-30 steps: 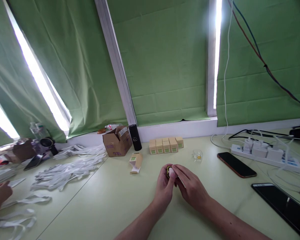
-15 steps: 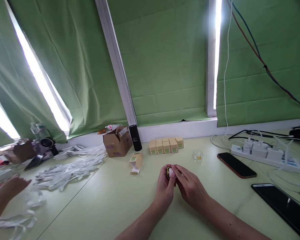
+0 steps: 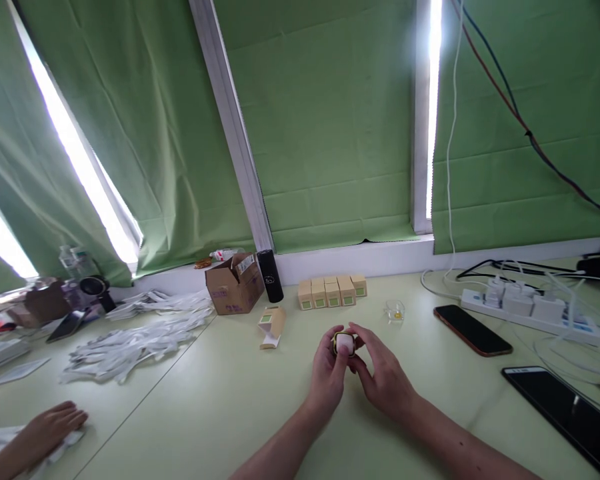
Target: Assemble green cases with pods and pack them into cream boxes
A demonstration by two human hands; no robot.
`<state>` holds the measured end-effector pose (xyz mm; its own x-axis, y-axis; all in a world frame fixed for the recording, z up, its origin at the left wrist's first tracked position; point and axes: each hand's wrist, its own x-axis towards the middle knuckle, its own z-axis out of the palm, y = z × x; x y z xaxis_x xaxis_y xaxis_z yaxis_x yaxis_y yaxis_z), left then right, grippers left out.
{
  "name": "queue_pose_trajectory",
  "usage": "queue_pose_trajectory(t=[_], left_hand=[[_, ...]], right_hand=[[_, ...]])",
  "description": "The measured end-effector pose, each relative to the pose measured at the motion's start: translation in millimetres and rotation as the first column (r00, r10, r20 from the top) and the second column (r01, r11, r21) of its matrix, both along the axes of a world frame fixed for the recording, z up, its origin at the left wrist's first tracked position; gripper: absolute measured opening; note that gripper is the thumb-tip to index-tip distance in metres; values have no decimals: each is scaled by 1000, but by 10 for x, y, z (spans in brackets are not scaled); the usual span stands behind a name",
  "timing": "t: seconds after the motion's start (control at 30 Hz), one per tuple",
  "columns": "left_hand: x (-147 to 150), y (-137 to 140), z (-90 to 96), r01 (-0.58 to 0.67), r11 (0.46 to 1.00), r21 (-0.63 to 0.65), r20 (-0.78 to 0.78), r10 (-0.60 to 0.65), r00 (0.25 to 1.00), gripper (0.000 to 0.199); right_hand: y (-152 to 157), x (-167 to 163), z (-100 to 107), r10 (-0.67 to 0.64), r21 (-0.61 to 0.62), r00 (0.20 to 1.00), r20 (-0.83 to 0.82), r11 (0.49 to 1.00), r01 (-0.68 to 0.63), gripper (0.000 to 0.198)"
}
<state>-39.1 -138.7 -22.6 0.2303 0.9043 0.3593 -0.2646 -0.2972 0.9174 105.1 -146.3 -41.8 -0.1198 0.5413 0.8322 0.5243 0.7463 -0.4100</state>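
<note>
A small rounded-square object (image 3: 345, 341) with a white face and a yellow-and-black rim is between my hands, above the table. My left hand (image 3: 329, 373) grips it, the thumb pressed on the white face. The fingers of my right hand (image 3: 384, 373) are curved round its right edge, thumb below and index finger above. What kind of object it is, I cannot make out. Beyond my hands lies an opened small cardboard box (image 3: 271, 327), its flap toward me. Several closed small tan boxes (image 3: 326, 293) with green-edged labels stand in a row farther back.
A clear plastic piece (image 3: 395, 311) lies to the right, near a phone (image 3: 473, 330), a tablet-like black device (image 3: 563, 417) and a power strip (image 3: 530, 313) with cables. Left are a brown carton (image 3: 234, 287), a black cylinder (image 3: 271, 276), white straps (image 3: 130, 347) and another person's hand (image 3: 53, 427).
The object has turned so more of its white face shows, and my right-hand fingers have shifted to its right edge. The other person's hand has moved down onto white straps.
</note>
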Motion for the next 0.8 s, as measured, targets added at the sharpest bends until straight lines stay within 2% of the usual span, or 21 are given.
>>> queue_pose_trajectory(t=[0.07,0.17,0.27,0.37,0.43,0.5,0.57,0.67,0.8], left_hand=[[-11,16,-27,2,1000,-1,-20,-2,1000,69],[-32,8,-42,-15,998,-69,-50,11,999,77],[-75,11,-39,-95,994,-51,-97,90,991,66],[-142,64,-44,-231,961,155,-190,258,947,43],[-189,105,-53,-290,896,337,-274,388,880,33],[-224,127,-57,-289,814,504,-323,489,810,34],[-240,122,-54,-247,745,619,-344,540,768,42],[-237,88,-34,-175,699,693,-372,555,744,53],[-223,63,-12,-127,708,694,-426,547,720,57]], right_hand=[[-1,7,-7,9,-50,999,-48,999,-11,42],[3,19,-2,-2,-134,992,-129,991,-15,35],[19,24,15,24,-215,970,-243,974,-78,34],[43,21,28,84,-296,918,-386,932,-210,37],[58,15,34,97,-338,870,-484,896,-288,42],[68,9,43,96,-364,821,-563,863,-350,48],[76,4,61,89,-382,773,-628,830,-406,53],[87,0,99,62,-406,713,-698,787,-465,57],[103,-8,122,6,-450,685,-728,749,-486,58]])
